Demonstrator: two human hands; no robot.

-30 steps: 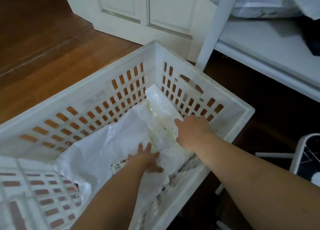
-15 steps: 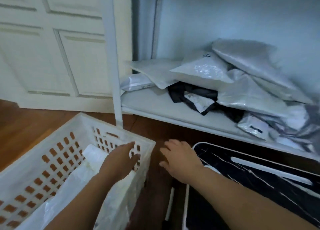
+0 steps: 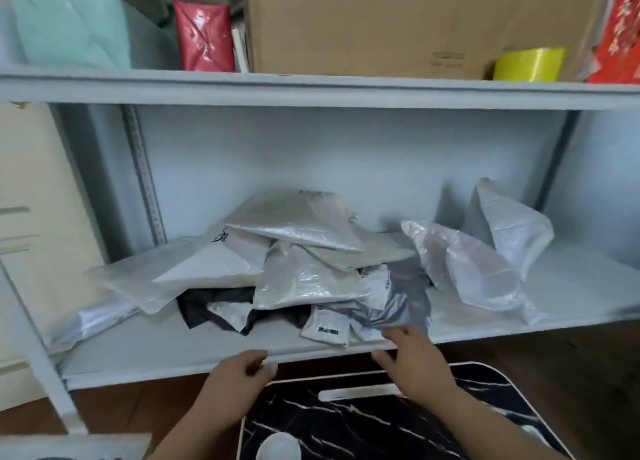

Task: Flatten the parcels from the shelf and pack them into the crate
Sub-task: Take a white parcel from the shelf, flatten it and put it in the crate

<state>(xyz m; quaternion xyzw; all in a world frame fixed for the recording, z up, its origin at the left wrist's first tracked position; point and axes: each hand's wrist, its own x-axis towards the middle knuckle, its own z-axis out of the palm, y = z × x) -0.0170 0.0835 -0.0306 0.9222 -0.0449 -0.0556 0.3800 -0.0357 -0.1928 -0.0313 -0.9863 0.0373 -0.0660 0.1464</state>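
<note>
Several white and grey plastic parcels (image 3: pixel 308 276) lie heaped on the lower shelf (image 3: pixel 166 345), with a black one underneath and two crumpled bags (image 3: pixel 474 269) to the right. My left hand (image 3: pixel 242 373) hovers at the shelf's front edge, fingers loosely curled, holding nothing. My right hand (image 3: pixel 412 352) reaches to the shelf edge with its fingers spread, fingertips at a small white parcel (image 3: pixel 329 328) and the grey bag beside it. Only a corner of the white crate (image 3: pixel 76 445) shows at the bottom left.
A black marbled tray table (image 3: pixel 398 421) stands below my hands, with a white cup (image 3: pixel 277 445) on it. The upper shelf holds a cardboard box (image 3: pixel 381 23), a red packet (image 3: pixel 204 37), a mint bag and a yellow tape roll. A white shelf post (image 3: pixel 45 366) stands left.
My hands left the parcel pressed inside the crate and rose to the shelf's front edge. The view swung up from the crate to the shelf.
</note>
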